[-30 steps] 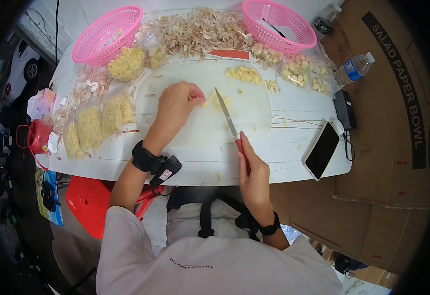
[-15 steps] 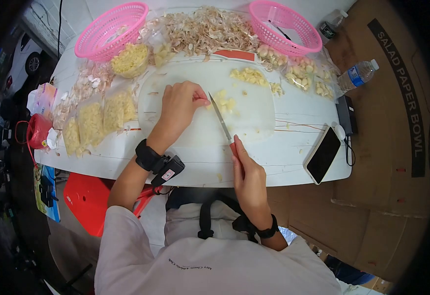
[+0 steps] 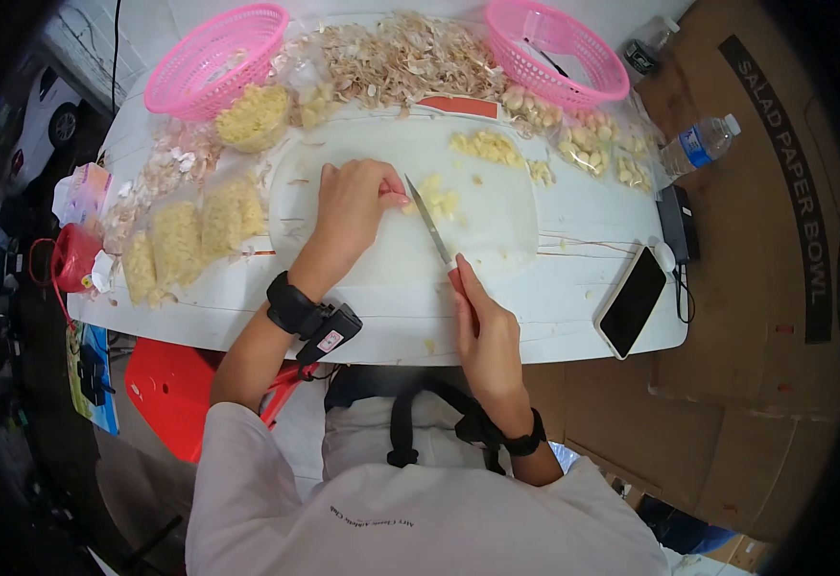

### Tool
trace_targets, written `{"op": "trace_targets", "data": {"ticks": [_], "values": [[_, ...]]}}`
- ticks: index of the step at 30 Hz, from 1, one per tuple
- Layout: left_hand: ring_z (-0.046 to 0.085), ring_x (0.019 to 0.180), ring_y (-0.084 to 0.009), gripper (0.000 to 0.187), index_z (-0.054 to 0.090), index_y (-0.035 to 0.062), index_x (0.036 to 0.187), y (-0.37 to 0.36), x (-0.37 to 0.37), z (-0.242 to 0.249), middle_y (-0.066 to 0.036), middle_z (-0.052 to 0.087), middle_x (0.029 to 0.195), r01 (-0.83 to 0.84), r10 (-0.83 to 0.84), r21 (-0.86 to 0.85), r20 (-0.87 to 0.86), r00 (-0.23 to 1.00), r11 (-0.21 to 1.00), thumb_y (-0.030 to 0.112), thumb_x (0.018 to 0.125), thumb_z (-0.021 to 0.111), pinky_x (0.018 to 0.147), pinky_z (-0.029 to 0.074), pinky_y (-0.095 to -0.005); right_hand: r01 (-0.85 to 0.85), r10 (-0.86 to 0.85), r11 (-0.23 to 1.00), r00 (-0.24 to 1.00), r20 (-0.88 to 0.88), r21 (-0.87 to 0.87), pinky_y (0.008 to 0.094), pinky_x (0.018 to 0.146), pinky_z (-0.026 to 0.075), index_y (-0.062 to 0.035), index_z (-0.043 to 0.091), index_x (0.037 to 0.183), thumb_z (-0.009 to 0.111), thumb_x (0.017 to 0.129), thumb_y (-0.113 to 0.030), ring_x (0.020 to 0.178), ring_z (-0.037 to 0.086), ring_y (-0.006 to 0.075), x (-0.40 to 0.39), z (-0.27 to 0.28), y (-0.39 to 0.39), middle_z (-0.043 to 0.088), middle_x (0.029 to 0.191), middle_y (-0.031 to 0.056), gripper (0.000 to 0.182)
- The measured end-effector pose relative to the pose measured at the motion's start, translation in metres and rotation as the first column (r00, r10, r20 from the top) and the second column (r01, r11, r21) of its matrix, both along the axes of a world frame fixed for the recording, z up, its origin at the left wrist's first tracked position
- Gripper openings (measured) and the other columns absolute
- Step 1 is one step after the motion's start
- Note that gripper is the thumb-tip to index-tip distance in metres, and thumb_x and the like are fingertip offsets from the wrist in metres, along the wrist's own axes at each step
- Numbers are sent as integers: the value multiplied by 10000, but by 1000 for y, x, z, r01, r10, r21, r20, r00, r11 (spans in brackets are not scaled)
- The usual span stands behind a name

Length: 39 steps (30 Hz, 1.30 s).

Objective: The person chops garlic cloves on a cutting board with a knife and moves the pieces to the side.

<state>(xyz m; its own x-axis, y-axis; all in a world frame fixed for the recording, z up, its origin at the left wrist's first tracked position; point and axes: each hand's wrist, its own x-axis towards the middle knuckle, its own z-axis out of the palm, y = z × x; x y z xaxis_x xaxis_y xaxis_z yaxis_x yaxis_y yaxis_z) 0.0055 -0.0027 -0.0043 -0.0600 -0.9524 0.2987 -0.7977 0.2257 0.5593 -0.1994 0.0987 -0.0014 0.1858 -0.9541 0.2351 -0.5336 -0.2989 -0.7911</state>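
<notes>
My right hand [image 3: 487,331] is wrapped round the handle of a small knife [image 3: 428,221], its blade slanting up and left across the white cutting board [image 3: 329,252]. The blade's tip lies close to the fingertips of my left hand [image 3: 354,200]. Those fingers are pinched over the board on a pale garlic clove, mostly hidden by them. Just right of the blade lies a little heap of cut garlic [image 3: 441,199]. A larger pile of garlic pieces [image 3: 487,147] sits at the board's far right.
Pink baskets [image 3: 218,60] [image 3: 559,58] flank a heap of garlic skins [image 3: 410,62]. Bags of chopped garlic [image 3: 177,240] lie at left, bags of whole cloves [image 3: 588,144] at right. A phone [image 3: 631,302], a water bottle [image 3: 700,146] and a cardboard box [image 3: 727,269] are further right.
My right hand and the knife have shifted very slightly up and left. The left hand stays in nearly the same place.
</notes>
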Motion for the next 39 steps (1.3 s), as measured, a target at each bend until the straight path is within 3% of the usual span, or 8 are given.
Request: {"op": "trace_targets", "data": {"ticks": [2, 4, 5, 7, 22, 25, 39], "values": [[602, 719, -208, 93, 716, 91, 779, 2, 0, 0, -53, 671, 747, -10, 10, -6, 4, 1000, 1000, 173, 771, 758, 773, 352, -357, 7, -7, 1000, 1000, -2, -10, 394, 784, 533, -17, 508, 1380, 553, 955, -14, 927, 672, 411, 0, 8, 6, 680, 1058, 242, 427], [597, 743, -199, 98, 709, 98, 785, 1, 0, -2, -46, 671, 769, -11, 11, 13, 24, 1000, 1000, 182, 775, 760, 802, 323, -356, 33, -30, 993, 999, -22, 116, 296, 857, 508, -2, 526, 1370, 523, 969, 24, 1045, 691, 322, 1, 17, 11, 672, 1128, 258, 402], [597, 743, -199, 98, 709, 98, 785, 1, 0, -1, -46, 671, 769, -11, 11, 13, 23, 1000, 1000, 182, 775, 760, 802, 323, -356, 33, -31, 993, 999, -23, 117, 296, 857, 508, -2, 526, 1370, 523, 969, 24, 1045, 691, 322, 0, 16, 12, 672, 1128, 258, 402], [602, 751, -201, 113, 700, 95, 774, 2, -1, 1, -46, 671, 771, -11, 10, 25, 34, 999, 1000, 188, 775, 763, 794, 325, -360, 9, -8, 998, 1000, -14, 62, 389, 804, 534, -15, 500, 1387, 541, 959, -7, 959, 676, 402, -1, 11, 13, 676, 1080, 247, 430], [566, 829, -231, 101, 703, 128, 755, 3, -1, -4, -22, 652, 758, -10, 14, -54, 71, 997, 998, 214, 781, 750, 794, 315, -386, -16, 19, 998, 999, -51, 57, 401, 785, 536, -4, 503, 1377, 542, 954, -2, 936, 672, 416, 2, -1, 2, 669, 1083, 254, 425], [580, 869, -223, 108, 710, 122, 785, 3, 0, 0, -28, 658, 813, -24, 25, -7, 121, 992, 1000, 216, 776, 763, 823, 312, -385, -8, 7, 999, 1000, 23, 51, 393, 785, 532, -16, 504, 1383, 538, 959, -5, 941, 673, 410, -1, -2, 0, 667, 1097, 251, 425], [562, 868, -230, 127, 722, 127, 761, 6, -2, 1, -28, 639, 803, -33, 37, -38, 104, 994, 999, 238, 748, 783, 816, 308, -381, -6, 3, 997, 999, 33, 71, 367, 806, 529, -18, 497, 1394, 533, 967, -9, 968, 677, 387, 1, 8, 5, 669, 1108, 248, 429]]}}
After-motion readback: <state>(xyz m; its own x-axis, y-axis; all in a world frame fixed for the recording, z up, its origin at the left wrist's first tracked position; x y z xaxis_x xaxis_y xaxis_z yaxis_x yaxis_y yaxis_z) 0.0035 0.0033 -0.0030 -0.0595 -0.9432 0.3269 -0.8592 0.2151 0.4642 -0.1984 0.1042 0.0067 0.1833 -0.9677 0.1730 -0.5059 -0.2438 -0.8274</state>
